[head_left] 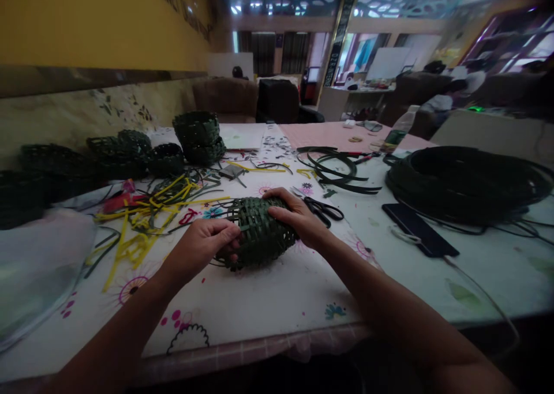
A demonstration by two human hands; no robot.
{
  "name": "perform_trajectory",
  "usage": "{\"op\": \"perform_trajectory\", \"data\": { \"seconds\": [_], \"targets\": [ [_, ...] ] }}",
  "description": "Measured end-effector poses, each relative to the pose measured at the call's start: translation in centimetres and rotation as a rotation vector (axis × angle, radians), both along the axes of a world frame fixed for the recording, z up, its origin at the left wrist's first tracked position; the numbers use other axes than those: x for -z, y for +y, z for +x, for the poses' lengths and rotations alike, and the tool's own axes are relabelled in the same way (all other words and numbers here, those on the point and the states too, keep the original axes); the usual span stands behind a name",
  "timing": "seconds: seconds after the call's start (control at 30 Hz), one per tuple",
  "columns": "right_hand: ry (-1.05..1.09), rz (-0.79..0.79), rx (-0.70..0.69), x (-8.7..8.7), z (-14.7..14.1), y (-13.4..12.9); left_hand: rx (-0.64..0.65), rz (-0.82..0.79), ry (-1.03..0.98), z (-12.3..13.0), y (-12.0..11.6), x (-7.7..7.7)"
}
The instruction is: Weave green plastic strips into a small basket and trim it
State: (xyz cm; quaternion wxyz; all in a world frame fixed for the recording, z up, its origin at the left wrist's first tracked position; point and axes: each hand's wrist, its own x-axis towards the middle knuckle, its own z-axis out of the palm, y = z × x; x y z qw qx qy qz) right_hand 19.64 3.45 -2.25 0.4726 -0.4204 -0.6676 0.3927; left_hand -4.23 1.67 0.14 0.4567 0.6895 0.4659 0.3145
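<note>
On the tabletop: a half-woven basket of dark green strips (259,233) lies on its side near the middle of a white floral tablecloth (255,310), held between both hands, with loose strip ends poking out near the left hand

Left hand (201,247): fingers partly curled, gripping the basket's near left side, with the fingertips pressed into the weave

Right hand (294,216): spread over the basket's upper right side, fingers bent down across the weave, holding it firmly

Just beyond the right hand: black-handled scissors (320,210) lie close to the basket, and loose green strips (333,172) sit further back

Left of the basket: a tangle of yellow strips (145,232) lies beside the left hand, and a row of dark green woven baskets (199,138) stands behind it, two stacked

Right side of the table: a large coil of dark green strip (467,183) lies beyond a black smartphone (419,229)

Far end of the room: a co-worker (441,102) sits at the back right, too blurred to show what their hands are doing
</note>
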Motion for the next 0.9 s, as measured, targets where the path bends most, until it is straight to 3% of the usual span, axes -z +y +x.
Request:
{"op": "perform_trajectory", "data": {
  "seconds": [0.13,0.23,0.33,0.47,0.63,0.73,0.9],
  "targets": [
    [0.020,0.016,0.039,0.2,-0.3,0.1,-0.192,0.523,0.223,0.0,-0.4,-0.1],
    [0.019,0.033,0.060,0.4,-0.5,0.0,-0.171,0.704,0.196,0.6,-0.6,0.0],
    [0.016,0.034,0.069,0.5,-0.6,-0.2,-0.153,0.630,0.138,1.3,-0.6,0.4],
    [0.025,0.030,0.084,0.5,-0.6,-0.4,-0.267,0.342,-0.001,2.1,-0.5,0.9],
    [0.012,-0.013,0.068,0.0,-0.6,-0.7,-0.189,0.148,-0.088,2.3,-0.3,0.1],
    [-0.041,-0.042,0.072,-0.8,-0.8,-1.1,-0.166,0.118,-0.072,2.2,-0.1,-0.4],
    [-0.200,0.058,0.146,-1.9,-1.3,-1.8,-0.137,0.146,-0.007,2.7,-0.3,-0.5]
  ]
}}
